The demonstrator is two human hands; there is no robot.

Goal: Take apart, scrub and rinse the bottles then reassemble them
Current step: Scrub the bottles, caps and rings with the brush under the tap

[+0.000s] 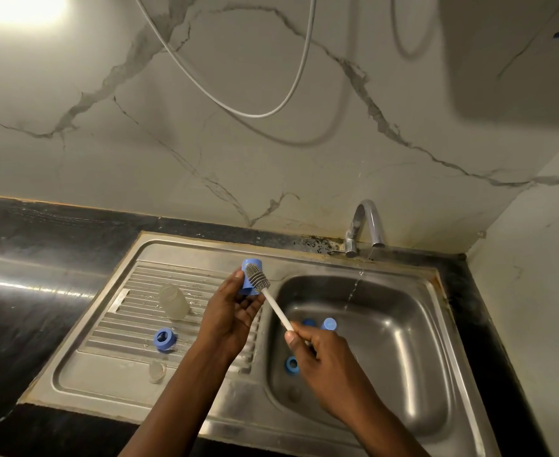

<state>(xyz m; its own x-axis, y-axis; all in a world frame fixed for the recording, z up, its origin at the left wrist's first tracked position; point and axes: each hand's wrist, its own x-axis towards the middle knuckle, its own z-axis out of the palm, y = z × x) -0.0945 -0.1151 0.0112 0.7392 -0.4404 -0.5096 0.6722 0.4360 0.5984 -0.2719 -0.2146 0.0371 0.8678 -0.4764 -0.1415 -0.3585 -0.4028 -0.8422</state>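
The left hand (230,311) grips a blue cap (251,278) steady so the right hand (317,354), closed round the brush (265,288), can scrub it.

Bottle (173,301) and ring (164,339) on the drainboard (120,328), left of the basin (403,341) (caps (329,324) inside), tap (365,222) behind

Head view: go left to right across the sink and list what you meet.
Blue ring on the drainboard, blue cap in the left hand, smaller blue ring in the basin, second blue cap, tap.
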